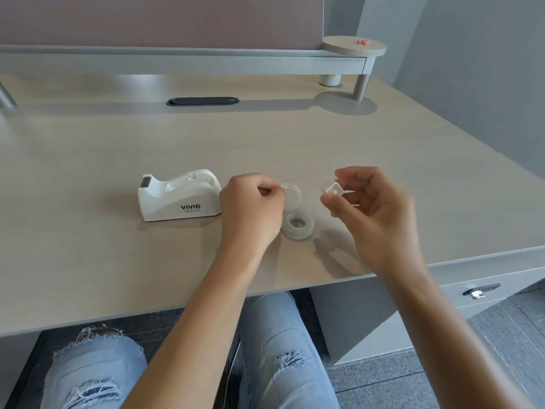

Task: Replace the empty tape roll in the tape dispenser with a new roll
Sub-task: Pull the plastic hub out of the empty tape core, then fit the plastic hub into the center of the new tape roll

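A white tape dispenser [180,195] marked VIVID stands on the desk [118,255], its roll cradle bare. Just right of it, my left hand [252,211] is closed and pinches the edge of a thin clear ring [292,192], the empty tape core, held above the desk. Below that ring a clear new tape roll [298,225] lies flat on the desk. My right hand [371,214] is raised to the right and grips a small white plastic spindle piece [334,190] between thumb and fingers.
A black cable slot [202,100] sits in the desk behind the work area. A raised shelf [188,59] runs along the back, with a round platform [354,46] and a small white cup [329,80] under it. The desk's front edge lies above my knees.
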The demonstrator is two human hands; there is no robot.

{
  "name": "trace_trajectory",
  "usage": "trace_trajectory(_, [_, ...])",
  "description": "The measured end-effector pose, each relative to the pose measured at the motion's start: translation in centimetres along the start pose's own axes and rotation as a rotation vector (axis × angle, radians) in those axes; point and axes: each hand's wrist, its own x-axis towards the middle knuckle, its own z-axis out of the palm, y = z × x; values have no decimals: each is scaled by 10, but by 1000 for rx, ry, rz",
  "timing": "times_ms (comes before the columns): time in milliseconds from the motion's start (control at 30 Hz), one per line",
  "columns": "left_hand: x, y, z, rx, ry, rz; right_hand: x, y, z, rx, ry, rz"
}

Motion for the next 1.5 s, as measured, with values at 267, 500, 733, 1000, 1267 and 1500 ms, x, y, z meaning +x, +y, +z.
trace_trajectory(267, [27,8,26,283,-54,0,4,6,-11,38,-9,129])
trace_trajectory(500, [-4,-1,10,380,-84,211,4,15,-15,67,-15,151])
trace_trajectory(733, [-50,-18,-7,518,-353,475,2,12,-15,91,-35,157])
trace_trajectory(1000, [-88,-29,-24,538,-287,529,-16,8,-22,80,-61,168])
trace_trajectory(1267, [-119,-46,-30,268,-57,579,-43,-2,-29,188,-88,203])
trace_trajectory(1500, [-114,-9,-34,-421,132,56,-61,-19,-14,213,-162,68])
